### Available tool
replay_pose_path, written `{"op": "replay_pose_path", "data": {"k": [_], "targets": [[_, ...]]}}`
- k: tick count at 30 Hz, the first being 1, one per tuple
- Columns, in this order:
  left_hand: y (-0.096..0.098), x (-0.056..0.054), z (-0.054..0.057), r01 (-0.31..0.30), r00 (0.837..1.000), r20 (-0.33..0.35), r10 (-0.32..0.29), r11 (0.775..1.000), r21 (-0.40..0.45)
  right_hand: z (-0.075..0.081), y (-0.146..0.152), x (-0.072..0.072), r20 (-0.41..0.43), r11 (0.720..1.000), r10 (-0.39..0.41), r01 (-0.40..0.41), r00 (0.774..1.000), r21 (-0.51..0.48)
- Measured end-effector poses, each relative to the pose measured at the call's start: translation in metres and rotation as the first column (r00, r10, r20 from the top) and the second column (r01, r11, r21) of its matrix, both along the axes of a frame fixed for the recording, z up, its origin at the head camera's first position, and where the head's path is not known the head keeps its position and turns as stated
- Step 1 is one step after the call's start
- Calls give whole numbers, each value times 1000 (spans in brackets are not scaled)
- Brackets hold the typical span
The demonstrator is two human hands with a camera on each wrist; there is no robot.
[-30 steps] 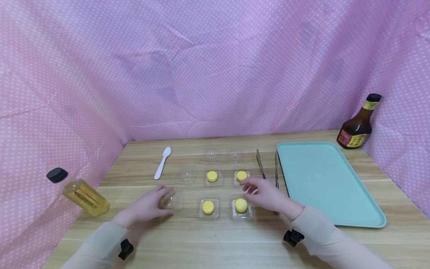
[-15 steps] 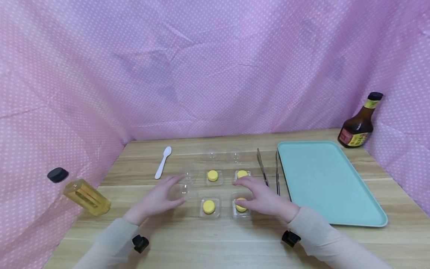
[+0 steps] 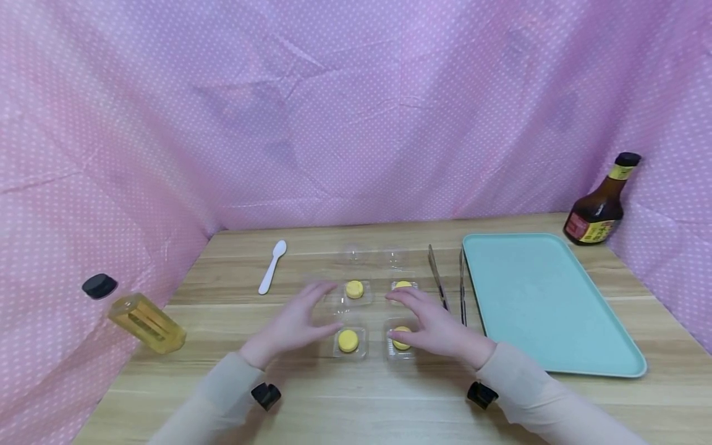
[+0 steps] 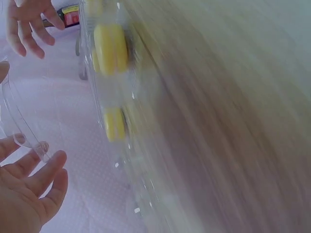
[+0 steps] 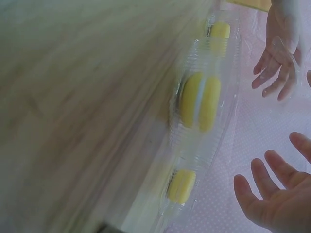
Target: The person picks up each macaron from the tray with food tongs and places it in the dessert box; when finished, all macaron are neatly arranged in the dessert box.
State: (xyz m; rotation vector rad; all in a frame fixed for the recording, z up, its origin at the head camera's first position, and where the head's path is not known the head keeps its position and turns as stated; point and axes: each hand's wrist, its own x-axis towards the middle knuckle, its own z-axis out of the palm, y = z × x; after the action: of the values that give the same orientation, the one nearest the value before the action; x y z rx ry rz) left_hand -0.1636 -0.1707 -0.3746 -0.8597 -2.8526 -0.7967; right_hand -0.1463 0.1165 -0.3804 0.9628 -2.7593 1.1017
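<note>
place: a screened-off table booth, most like a staged filming corner
cloth [image 3: 356,111]: pink with white dots, hung creased behind the table and along both sides
table [image 3: 356,402]: pale wood-grain top, far edge close to the cloth
kitchen touches: tray [image 3: 545,290], spoon [image 3: 271,269], sauce bottle [image 3: 595,210], yellow cakes [image 3: 348,340]
cuffs: a black camera [image 3: 266,395] at each wrist, fitting a recording set
room beyond: hidden; home or lab, cannot tell

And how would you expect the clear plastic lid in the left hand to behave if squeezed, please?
The clear plastic lid looks thin-walled and see-through, so it is probably light and may flex if the left hand squeezes hard. Its glossy surface looks smooth, so it might slip a little.
</note>
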Motion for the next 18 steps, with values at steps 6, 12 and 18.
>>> {"op": "replay_pose_path", "data": {"k": [6,12,18], "targets": [[10,1,-1,33,999,12,-33,999,26,-2,1,0,-21,1000,6,-6,1000,-9],[20,6,-3,56,997,45,-58,998,29,-4,3,-1,-49,1000,4,-4,999,-5],[31,8,-4,95,994,53,-96,995,32,-3,5,1,-4,1000,4,-4,1000,-6]]}}
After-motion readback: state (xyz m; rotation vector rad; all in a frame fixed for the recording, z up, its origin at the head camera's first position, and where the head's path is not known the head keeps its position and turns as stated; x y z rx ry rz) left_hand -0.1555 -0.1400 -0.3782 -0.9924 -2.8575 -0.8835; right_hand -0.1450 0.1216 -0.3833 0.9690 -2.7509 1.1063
